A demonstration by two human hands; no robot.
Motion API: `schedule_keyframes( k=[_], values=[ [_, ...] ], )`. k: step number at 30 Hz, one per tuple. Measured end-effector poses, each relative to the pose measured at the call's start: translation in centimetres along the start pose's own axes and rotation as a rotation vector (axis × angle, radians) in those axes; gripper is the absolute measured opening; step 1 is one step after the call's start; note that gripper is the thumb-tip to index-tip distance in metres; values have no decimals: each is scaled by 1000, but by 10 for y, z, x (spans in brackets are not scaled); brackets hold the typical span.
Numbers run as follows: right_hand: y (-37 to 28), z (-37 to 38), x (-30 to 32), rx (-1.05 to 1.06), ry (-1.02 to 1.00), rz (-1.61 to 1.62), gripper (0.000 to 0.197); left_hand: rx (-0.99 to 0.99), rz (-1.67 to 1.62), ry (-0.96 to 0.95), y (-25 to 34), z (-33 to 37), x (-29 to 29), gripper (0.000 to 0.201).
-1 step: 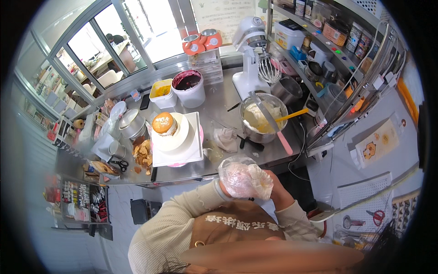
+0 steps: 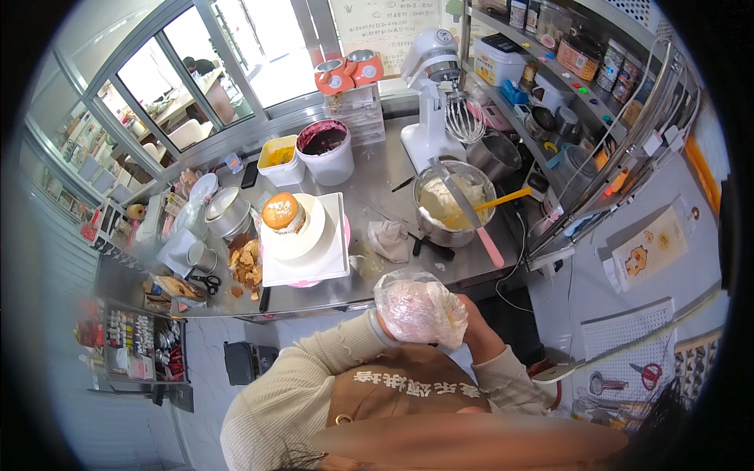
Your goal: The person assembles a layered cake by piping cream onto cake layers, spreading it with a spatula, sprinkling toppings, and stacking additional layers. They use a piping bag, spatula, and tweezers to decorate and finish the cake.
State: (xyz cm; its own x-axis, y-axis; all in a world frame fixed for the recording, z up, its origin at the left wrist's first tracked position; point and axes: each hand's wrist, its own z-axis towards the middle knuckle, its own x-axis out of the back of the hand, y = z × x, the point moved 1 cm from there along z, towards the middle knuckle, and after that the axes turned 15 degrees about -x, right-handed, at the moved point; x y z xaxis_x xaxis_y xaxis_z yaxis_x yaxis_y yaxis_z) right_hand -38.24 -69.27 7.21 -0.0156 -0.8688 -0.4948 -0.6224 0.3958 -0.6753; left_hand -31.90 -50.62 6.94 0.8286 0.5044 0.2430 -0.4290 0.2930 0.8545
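A crumpled clear plastic bag (image 2: 422, 308) is in front of my apron, before the counter's near edge. My left hand (image 2: 408, 314) is under the plastic, pinkish through it, and its fingers are not distinct. At the bag's right side my right hand (image 2: 481, 330) grips the plastic, its fingertips partly hidden. Beyond the bag, a small round cake layer (image 2: 283, 212) with white cream sits on a white round (image 2: 310, 242) over a square white board (image 2: 336, 267). To the right stands a metal bowl (image 2: 424, 216) of pale cream, with a pink-handled spatula (image 2: 488, 245) across it.
A stand mixer (image 2: 432, 102) with a whisk stands behind the bowl. Tubs of dark red filling (image 2: 323, 169) and yellow filling (image 2: 284, 174) are at the back. Cake scraps (image 2: 245, 263), scissors (image 2: 208, 284) and a cloth (image 2: 388, 239) lie on the counter. Shelves (image 2: 565, 71) rise at the right.
The plastic bag has moved slightly left, and its folds have changed beside my right hand. The cake, bowl and counter things have stayed put.
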Motion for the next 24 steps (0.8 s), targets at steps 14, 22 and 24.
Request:
schedule_keyframes(
  k=[14, 22, 24],
  values=[
    [-95, 21, 30, 875, 895, -1287, 33, -339, 1, 671, 83, 23, 102, 40],
    [-72, 75, 71, 342, 959, -1250, 35, -262, -827, 1072, 58, 4, 134, 33],
    [-37, 86, 46, 550, 727, -1110, 31, -234, -909, 1052, 46, 8, 142, 30]
  ],
)
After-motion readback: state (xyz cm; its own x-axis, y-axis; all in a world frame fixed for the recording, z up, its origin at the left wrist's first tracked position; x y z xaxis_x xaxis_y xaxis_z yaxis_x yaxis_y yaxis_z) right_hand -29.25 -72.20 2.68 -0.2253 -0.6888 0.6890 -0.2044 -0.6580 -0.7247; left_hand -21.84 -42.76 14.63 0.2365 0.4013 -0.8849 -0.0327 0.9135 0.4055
